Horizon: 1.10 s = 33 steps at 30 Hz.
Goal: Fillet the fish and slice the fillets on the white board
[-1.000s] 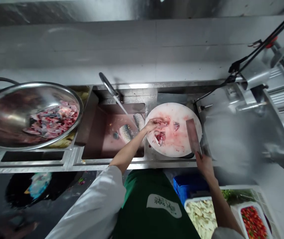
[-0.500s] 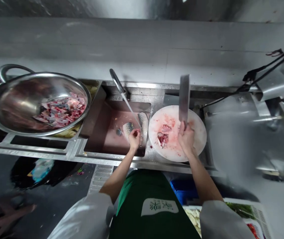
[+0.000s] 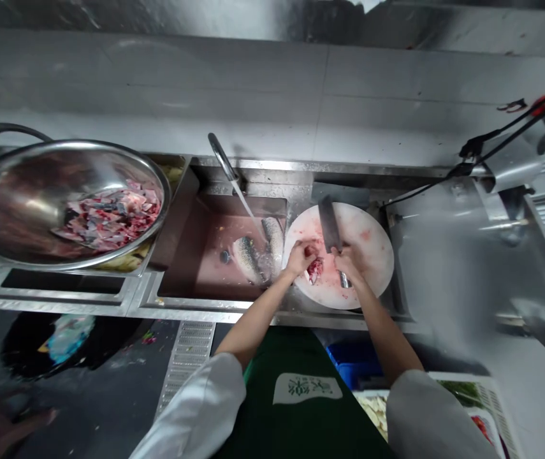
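My left hand (image 3: 301,257) is over the left side of the round white cutting board (image 3: 372,268), fingers curled in on a raw fish piece that they mostly cover. Right below its fingertips lies a red, bloody fish piece (image 3: 315,272). Gripped in my right hand (image 3: 347,261) is a cleaver (image 3: 329,223), its dark blade slanting up and left above the board and its metal handle end showing below the fingers. Two larger scaly fish pieces, one nearer (image 3: 247,259) and one against the right wall (image 3: 273,239), lie in the sink (image 3: 176,271).
Water runs from a curved faucet (image 3: 222,156) into the sink. A large metal bowl (image 3: 18,197) with cut fish (image 3: 114,217) stands at the left. Black cables (image 3: 425,190) cross behind the board's right side. A blue container (image 3: 353,366) sits below the counter.
My left hand has moved right, from the fish in the sink to the pieces on the board. The cleaver has swung left and down from its raised, upright position.
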Each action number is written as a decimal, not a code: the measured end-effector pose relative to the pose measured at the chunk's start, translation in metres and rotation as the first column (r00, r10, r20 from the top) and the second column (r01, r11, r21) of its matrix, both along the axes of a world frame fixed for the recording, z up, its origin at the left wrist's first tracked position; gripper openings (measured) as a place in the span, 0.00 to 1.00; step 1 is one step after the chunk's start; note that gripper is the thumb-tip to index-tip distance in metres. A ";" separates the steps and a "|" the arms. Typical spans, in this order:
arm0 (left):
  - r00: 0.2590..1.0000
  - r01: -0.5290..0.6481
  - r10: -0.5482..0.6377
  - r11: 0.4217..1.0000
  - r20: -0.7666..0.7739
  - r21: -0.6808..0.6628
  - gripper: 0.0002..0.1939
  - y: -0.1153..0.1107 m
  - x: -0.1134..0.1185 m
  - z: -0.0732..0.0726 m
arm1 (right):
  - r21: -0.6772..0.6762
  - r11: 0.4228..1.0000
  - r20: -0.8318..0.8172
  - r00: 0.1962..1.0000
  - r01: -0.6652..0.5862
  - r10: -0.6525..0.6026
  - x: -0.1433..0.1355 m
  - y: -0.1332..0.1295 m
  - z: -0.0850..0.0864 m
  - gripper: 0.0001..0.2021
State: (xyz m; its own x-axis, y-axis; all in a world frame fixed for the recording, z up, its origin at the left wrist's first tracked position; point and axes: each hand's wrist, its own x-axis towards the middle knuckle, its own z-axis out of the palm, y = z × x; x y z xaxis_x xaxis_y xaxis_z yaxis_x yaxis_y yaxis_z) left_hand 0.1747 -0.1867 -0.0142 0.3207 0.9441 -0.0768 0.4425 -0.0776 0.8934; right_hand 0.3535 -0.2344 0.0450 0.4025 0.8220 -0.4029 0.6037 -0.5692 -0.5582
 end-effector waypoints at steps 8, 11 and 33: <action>0.947 0.231 -0.240 0.971 -0.214 -0.070 0.11 0.041 0.050 0.009 | 0.110 0.921 -0.262 0.905 0.373 -0.335 0.088 -0.079 -0.005 0.19; 0.923 0.303 -0.301 0.953 -0.242 -0.027 0.19 0.026 0.092 0.011 | 0.077 0.902 -0.281 0.877 0.425 -0.389 0.099 -0.102 -0.017 0.21; 0.967 -0.017 0.069 0.978 0.245 -0.209 0.10 0.037 -0.002 0.003 | -0.184 0.983 0.136 0.990 -0.001 0.026 0.073 -0.109 -0.019 0.21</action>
